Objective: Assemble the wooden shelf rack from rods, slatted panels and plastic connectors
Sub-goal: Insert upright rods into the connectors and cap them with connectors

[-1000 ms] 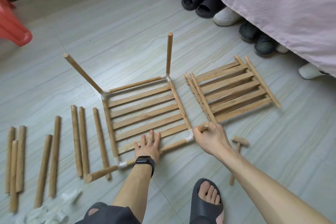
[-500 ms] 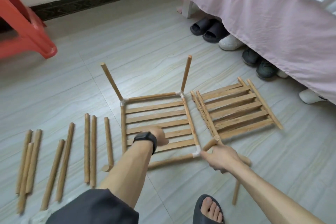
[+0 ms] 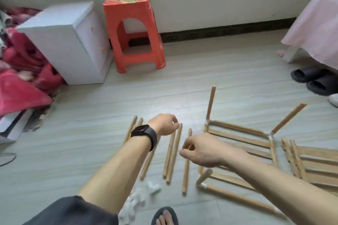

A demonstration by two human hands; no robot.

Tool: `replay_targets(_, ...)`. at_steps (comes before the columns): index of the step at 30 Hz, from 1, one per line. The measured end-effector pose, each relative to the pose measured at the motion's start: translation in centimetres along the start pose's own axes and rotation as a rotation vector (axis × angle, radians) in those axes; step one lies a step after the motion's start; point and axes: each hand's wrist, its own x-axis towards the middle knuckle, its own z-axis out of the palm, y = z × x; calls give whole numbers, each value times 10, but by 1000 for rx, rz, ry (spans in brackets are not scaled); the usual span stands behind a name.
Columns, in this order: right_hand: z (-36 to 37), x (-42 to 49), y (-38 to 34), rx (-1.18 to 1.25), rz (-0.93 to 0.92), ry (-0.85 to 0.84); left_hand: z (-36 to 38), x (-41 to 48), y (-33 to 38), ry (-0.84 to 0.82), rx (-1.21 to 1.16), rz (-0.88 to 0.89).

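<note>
Several loose wooden rods [image 3: 172, 153] lie side by side on the floor at centre. My left hand [image 3: 164, 124], with a black watch on the wrist, hovers over their far ends, fingers loosely curled and holding nothing. My right hand [image 3: 199, 150] hangs above one single rod [image 3: 186, 166], also loosely curled and empty. To the right lies the partly built frame [image 3: 237, 139]: a slatted panel edged with rods and white corner connectors [image 3: 204, 185], with two rods [image 3: 211, 102] standing up from its far corners. A stack of slatted panels [image 3: 314, 162] lies further right. Loose white connectors [image 3: 140, 197] sit near my knee.
A red plastic stool [image 3: 133, 33] and a white box [image 3: 69, 42] stand by the wall. Red bedding [image 3: 22, 82] is heaped at the left. Black slippers [image 3: 314, 78] and a pink bed skirt [image 3: 314, 23] are at the right. My slippered foot [image 3: 164, 215] is at the bottom.
My view has swung left. My left hand has left the panel and my right hand has let go of the corner rod; both now hover over the loose rods.
</note>
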Motion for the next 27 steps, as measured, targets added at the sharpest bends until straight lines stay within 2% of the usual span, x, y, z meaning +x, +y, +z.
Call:
replay_targets(5, 88, 77, -59, -55, -76, -185, 87, -38, -134, -188, -59, -311)
replay_targets(10, 193, 121, -54, -109, -6, -308, 164, -74, -191, -271, -100, -495)
replay_targets(15, 255, 131, -31, -162, 52, -364, 201, -69, -188, -204, -37, -492)
replay_targets(20, 275, 132, -21, -196, 23, -282, 221, -61, -178, -176, -25, -461)
replay_targets(27, 270, 133, -21, -96, 69, -240, 232, -57, -194, -92, -206, -411)
